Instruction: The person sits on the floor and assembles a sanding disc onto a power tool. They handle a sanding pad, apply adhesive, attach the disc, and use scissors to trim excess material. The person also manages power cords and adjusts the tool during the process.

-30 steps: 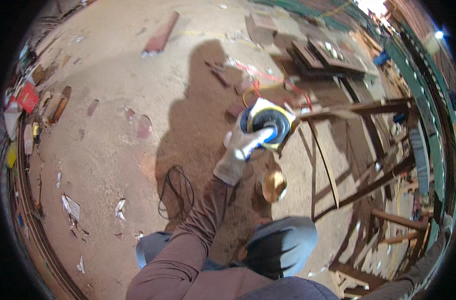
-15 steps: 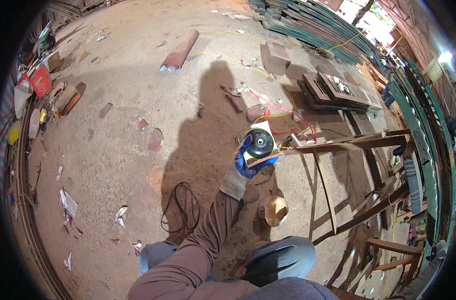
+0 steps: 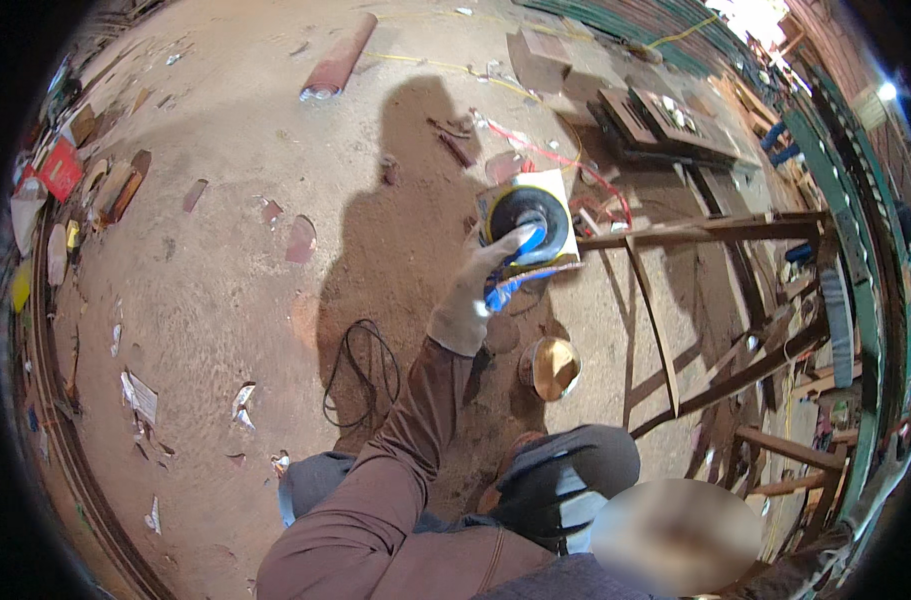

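My left hand, in a grey and blue work glove, is raised in front of me, closed on a black round pad with a raised hub. The thumb lies across the pad's middle. Behind the pad, in the same grip, is a pale square sheet with a brownish lower edge; its back is hidden. Below and to the right of this hand, a round tin with tan contents stands on the floor. My right hand is out of view.
A dark wooden frame stands close on the right. A coiled dark cord lies on the floor before my knees. Farther off are a reddish-brown roll, stacked slatted panels and a red cable. A blurred patch covers the bottom right.
My left hand has lifted the pad and sheet slightly up in the view, and its thumb now crosses the pad's middle. The floor things have shifted as the view tilted.
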A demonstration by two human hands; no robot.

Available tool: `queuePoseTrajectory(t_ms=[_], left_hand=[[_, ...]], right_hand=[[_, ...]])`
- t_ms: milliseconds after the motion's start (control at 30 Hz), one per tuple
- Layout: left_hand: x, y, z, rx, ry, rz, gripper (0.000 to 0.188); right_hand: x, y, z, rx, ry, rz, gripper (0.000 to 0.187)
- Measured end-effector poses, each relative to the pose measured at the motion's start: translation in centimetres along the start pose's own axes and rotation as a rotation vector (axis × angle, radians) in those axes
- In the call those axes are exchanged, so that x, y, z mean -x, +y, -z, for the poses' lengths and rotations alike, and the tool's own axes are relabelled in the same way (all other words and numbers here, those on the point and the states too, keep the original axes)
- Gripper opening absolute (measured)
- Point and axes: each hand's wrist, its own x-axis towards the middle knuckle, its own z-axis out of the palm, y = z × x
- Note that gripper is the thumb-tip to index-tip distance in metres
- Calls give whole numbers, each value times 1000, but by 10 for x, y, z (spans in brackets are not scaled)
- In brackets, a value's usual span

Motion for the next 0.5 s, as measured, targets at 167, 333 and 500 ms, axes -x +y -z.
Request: queuePoseTrajectory(t_ms=[167, 333, 500], left_hand=[[3, 19, -27, 54, 141, 252, 32], [8, 20, -32, -12, 25, 245, 40], [10, 19, -33, -41, -45, 262, 45]], right_hand=[[82, -194, -95, -611, -301, 8, 78], [147, -376, -196, -1205, -922, -95, 82], [165, -422, -250, -1482, -1250, -74, 60]])
